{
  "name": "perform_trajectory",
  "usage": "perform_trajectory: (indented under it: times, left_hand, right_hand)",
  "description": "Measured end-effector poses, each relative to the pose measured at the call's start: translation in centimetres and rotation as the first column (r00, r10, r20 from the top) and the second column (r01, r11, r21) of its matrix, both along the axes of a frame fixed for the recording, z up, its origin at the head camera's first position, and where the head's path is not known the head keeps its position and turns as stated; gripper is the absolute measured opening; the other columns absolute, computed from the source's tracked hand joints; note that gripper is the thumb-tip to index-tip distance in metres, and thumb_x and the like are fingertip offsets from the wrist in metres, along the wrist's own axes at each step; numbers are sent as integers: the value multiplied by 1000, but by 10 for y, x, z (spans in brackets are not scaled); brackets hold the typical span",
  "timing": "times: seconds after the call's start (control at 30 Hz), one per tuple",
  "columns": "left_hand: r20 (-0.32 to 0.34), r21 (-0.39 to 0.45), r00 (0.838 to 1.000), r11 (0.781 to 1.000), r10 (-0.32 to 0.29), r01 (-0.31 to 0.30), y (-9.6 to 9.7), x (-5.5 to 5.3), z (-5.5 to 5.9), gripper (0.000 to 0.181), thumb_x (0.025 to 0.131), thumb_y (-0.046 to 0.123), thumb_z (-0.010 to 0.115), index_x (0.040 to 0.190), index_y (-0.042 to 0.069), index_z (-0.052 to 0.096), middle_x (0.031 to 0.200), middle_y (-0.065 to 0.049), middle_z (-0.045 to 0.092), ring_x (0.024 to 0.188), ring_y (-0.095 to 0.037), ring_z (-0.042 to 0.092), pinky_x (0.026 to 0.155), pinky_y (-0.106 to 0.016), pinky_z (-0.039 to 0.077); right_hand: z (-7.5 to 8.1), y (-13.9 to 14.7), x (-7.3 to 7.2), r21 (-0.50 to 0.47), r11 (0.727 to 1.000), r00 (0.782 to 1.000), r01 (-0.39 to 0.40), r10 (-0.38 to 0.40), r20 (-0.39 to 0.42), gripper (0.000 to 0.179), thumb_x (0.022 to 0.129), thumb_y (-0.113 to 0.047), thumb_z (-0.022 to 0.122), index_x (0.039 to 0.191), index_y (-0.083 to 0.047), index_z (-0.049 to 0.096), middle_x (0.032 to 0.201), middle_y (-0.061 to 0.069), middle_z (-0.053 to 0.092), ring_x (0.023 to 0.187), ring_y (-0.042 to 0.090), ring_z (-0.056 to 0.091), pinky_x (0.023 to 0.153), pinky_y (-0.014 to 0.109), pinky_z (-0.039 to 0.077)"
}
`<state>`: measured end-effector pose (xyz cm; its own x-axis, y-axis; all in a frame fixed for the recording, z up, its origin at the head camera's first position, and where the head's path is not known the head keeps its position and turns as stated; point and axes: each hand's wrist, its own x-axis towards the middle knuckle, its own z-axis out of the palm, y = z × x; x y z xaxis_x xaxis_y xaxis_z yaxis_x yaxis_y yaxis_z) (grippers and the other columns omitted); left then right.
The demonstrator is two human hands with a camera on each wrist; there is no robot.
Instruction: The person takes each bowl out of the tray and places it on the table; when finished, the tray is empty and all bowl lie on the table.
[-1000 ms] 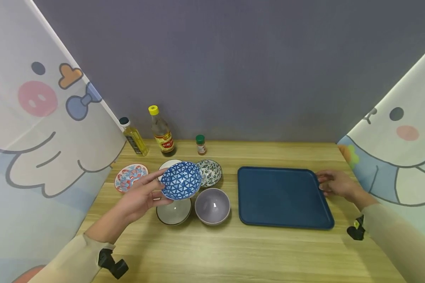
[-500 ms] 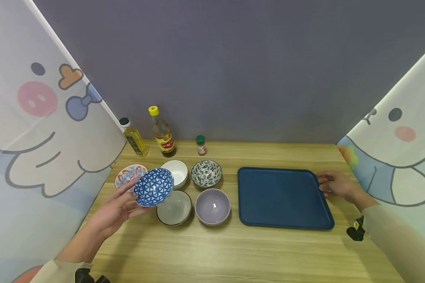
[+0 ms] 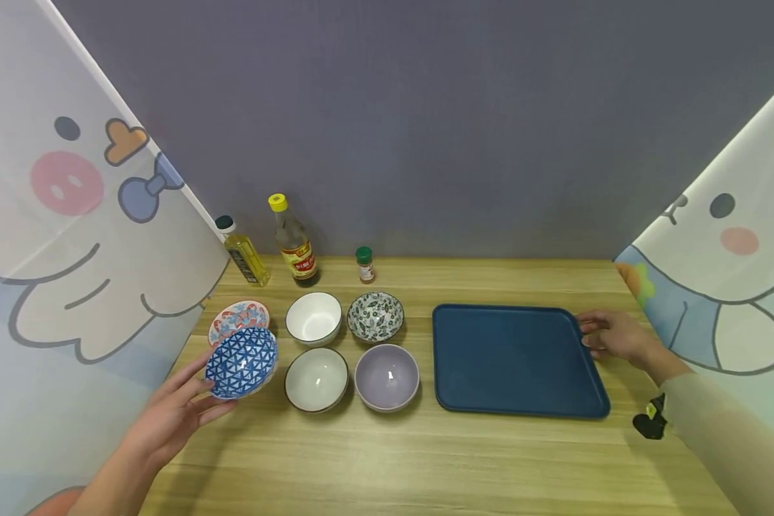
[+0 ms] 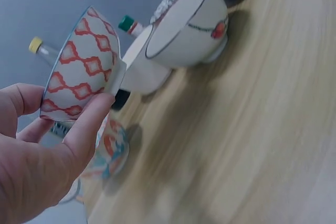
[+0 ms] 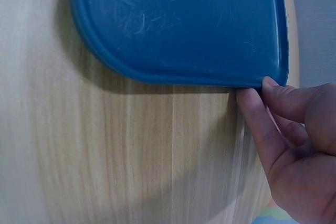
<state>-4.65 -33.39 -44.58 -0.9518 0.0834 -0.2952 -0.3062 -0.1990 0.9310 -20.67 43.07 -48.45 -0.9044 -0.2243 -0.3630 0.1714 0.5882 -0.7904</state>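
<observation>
My left hand (image 3: 170, 419) grips a small bowl (image 3: 241, 363) by its rim and base, held above the table at the left. Blue and white triangles line its inside; a red lattice pattern covers its outside in the left wrist view. Partly behind it lies a red and blue patterned bowl (image 3: 237, 320). To its right stand a white bowl (image 3: 314, 317), a grey-white bowl (image 3: 317, 379), a leaf-patterned bowl (image 3: 375, 317) and a purple bowl (image 3: 387, 378). My right hand (image 3: 615, 338) pinches the right edge of a dark blue tray (image 5: 178, 24) between thumb and fingers.
Along the back stand an oil bottle (image 3: 246, 256), a dark sauce bottle (image 3: 299, 251) with a yellow cap, and a green-capped spice jar (image 3: 365, 264). A grey wall (image 3: 464, 129) rises behind the wooden table (image 3: 387, 466). Printed cloths hang at both sides.
My left hand has carried the blue-patterned bowl left and toward me, away from above the other bowls, uncovering the white one. The right hand and tray have stayed in place.
</observation>
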Motion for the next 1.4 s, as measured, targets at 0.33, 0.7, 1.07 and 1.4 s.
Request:
perform_trajectory:
  times: [0.33, 0.7, 1.07, 1.4]
  left_hand:
    - [32, 7, 998, 999, 48, -49, -26, 20, -19, 46, 107, 3, 43, 132, 41, 55, 123, 12, 58, 106, -24, 71, 94, -42, 62]
    - [71, -5, 995, 997, 77, -76, -42, 36, -39, 50, 105, 0, 47, 125, 44, 57, 120, 15, 63, 107, -22, 71, 96, -42, 60]
    - [148, -27, 982, 993, 116, -113, -42, 38, -49, 47, 106, 3, 51, 119, 48, 60, 115, 15, 66, 105, -19, 72, 96, -43, 60]
    - [115, -5, 990, 996, 86, -86, -39, 33, -56, 50, 106, 3, 51, 131, 46, 56, 118, 17, 65, 108, -21, 72, 97, -46, 59]
  right_hand:
    - [1, -2, 2, 11, 1000, 1000, -1, 1, -3, 61, 96, 5, 60, 149, 18, 31, 141, 44, 40, 98, 21, 65, 74, 36, 64]
    - [2, -3, 3, 23, 1000, 1000, -2, 2, -3, 61, 97, 5, 58, 150, 18, 31, 142, 44, 40, 104, 27, 65, 75, 37, 64]
    - [0, -1, 2, 13, 1000, 1000, 0, 0, 14, 62, 98, 5, 58, 151, 17, 29, 143, 44, 39, 106, 27, 65, 77, 37, 64]
    - [0, 0, -2, 29, 1000, 1000, -3, 3, 12, 62, 98, 5, 58, 152, 17, 29, 144, 44, 38, 109, 31, 64, 77, 37, 64]
